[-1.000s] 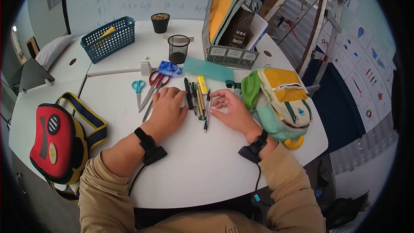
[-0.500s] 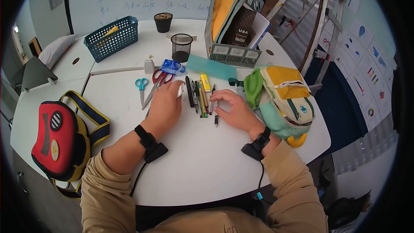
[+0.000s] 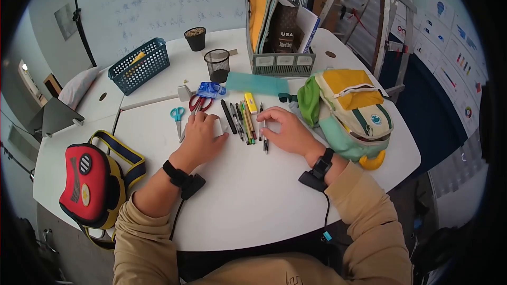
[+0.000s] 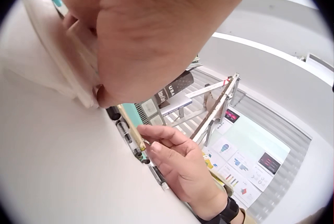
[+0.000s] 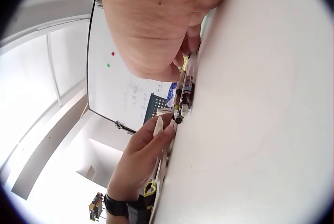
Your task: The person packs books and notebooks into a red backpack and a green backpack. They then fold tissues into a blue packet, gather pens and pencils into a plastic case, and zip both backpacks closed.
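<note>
Several pens and markers (image 3: 246, 121) lie side by side on the white table, with a yellow highlighter (image 3: 250, 103) at their far end. Left of them, my left hand (image 3: 198, 140) pinches a thin white object (image 3: 218, 127), seen close up as a pale, layered piece (image 4: 57, 52) in the left wrist view. My right hand (image 3: 289, 133) rests at the right edge of the row, fingers loosely bent beside a clear pen (image 5: 190, 73). Red-handled scissors (image 3: 201, 103) lie beyond my left hand, partly hidden by it; turquoise scissors (image 3: 177, 115) lie farther left.
A red bag (image 3: 87, 179) sits left and a colourful backpack (image 3: 348, 113) right. Behind are a blue basket (image 3: 140, 71), a mesh cup (image 3: 217, 64), a plant pot (image 3: 196, 39), a file holder (image 3: 282, 64), a teal case (image 3: 256, 83) and a blue packet (image 3: 210, 89).
The head view has turned. My left hand has drawn slightly away from the pens, and the white object now shows in its fingers. My right hand remains beside the pens.
</note>
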Demonstrator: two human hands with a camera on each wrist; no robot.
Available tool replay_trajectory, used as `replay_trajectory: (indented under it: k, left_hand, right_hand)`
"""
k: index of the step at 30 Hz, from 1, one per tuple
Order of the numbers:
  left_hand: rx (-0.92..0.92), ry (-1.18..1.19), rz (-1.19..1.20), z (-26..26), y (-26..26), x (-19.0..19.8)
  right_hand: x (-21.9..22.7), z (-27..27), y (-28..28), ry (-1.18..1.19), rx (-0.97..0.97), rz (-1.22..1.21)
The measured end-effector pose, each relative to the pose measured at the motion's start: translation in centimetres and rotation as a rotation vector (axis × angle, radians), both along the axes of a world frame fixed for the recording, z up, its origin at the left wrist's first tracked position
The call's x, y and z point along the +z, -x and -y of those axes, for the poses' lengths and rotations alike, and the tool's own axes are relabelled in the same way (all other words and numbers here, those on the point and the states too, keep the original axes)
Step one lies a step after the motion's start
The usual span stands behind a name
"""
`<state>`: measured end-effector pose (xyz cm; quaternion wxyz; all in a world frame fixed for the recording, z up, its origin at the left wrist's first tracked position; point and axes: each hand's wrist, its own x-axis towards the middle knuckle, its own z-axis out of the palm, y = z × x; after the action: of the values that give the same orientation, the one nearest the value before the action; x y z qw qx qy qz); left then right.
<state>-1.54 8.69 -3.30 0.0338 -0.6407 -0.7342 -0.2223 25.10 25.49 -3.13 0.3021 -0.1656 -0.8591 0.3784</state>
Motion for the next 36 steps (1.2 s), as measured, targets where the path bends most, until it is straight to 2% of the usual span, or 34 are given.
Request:
replay_trajectory:
  k: [6,9,12,15,19,20,24,27,30,33,36]
  left_hand:
    - [-0.138,-0.052,0.227,2.4,-0.2,1.0]
    - [-0.234,-0.082,0.336,3.7,-0.7,2.6]
    - [-0.288,-0.225,0.232,4.7,-0.6,2.9]
    - [-0.215,-0.199,0.389,6.2,-0.4,2.9]
    - [-0.299,-0.167,0.696,6.3,-1.0,2.8]
    - [-0.286,-0.097,0.64,6.6,-1.3,3.6]
    - [-0.244,-0.159,0.422,6.6,-0.2,1.7]
    - [-0.241,-0.212,0.332,6.8,-0.2,2.6]
    - [-0.152,-0.111,0.185,7.4,0.1,2.6]
    - [-0.079,0.045,0.152,7.9,-0.1,2.3]
    - [-0.051,0.006,0.09,8.3,-0.1,2.8]
  right_hand:
    - [-0.3,0.0,0.1,-0.013,-0.002,-0.029]
    - [-0.4,-0.1,0.2,-0.009,-0.004,-0.036]
    - [0.0,0.3,0.0,-0.023,-0.025,-0.005]
    - [-0.2,0.2,0.2,-0.018,-0.013,-0.006]
    - [0.1,0.3,0.2,-0.03,-0.014,0.017]
    - [0.1,0.4,0.2,-0.03,-0.015,0.015]
    - [0.1,0.3,0.3,-0.044,-0.004,0.01]
    - [0.6,0.9,0.3,-0.038,0.003,0.01]
    - [1.2,1.5,0.4,-0.064,0.03,0.012]
    - [1.4,1.8,0.5,-0.076,0.062,0.015]
    - [1.5,2.1,0.6,-0.092,0.078,0.01]
